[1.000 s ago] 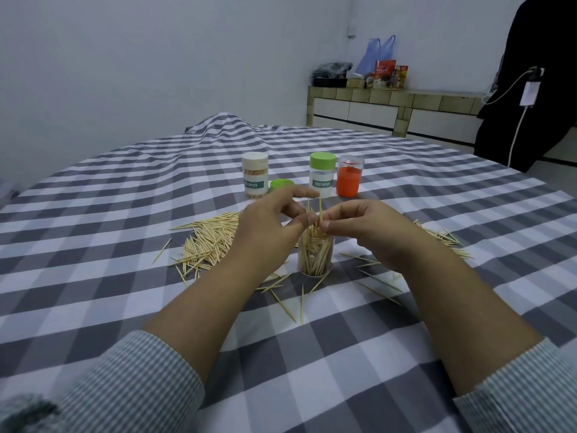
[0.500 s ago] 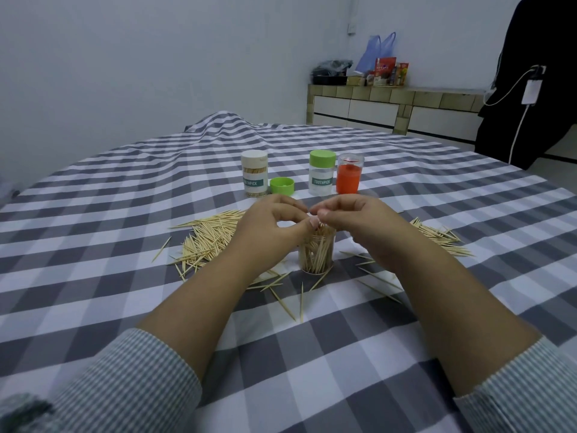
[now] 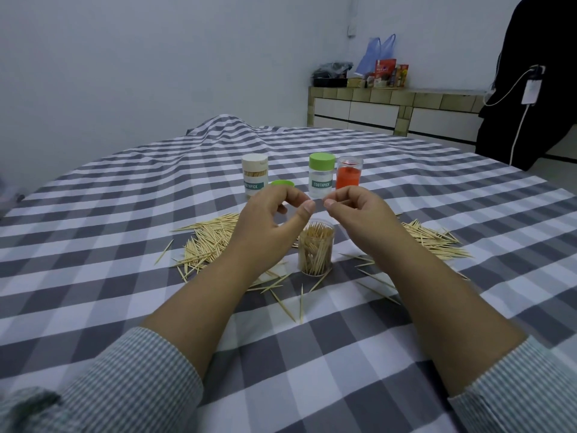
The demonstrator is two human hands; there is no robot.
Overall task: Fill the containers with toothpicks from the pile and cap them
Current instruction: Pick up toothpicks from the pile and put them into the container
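The toothpick pile lies at the left on the checked worktop. The left hand hovers above it, fingers curled and holding nothing, so a low sweep could scatter it. The uncapped container, nearly full, could tip if nudged. The right hand, likewise curled and apparently empty, hangs just beside it.

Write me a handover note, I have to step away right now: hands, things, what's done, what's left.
Left hand and right hand: above the open jar, fingers curled, holding nothing visible.
Open jar: full of toothpicks, uncapped.
Loose green cap: behind the left hand.
Piles: left pile, right pile.
Done: white-capped jar, green-capped jar.
Left: cap the open jar; orange jar stands uncapped.
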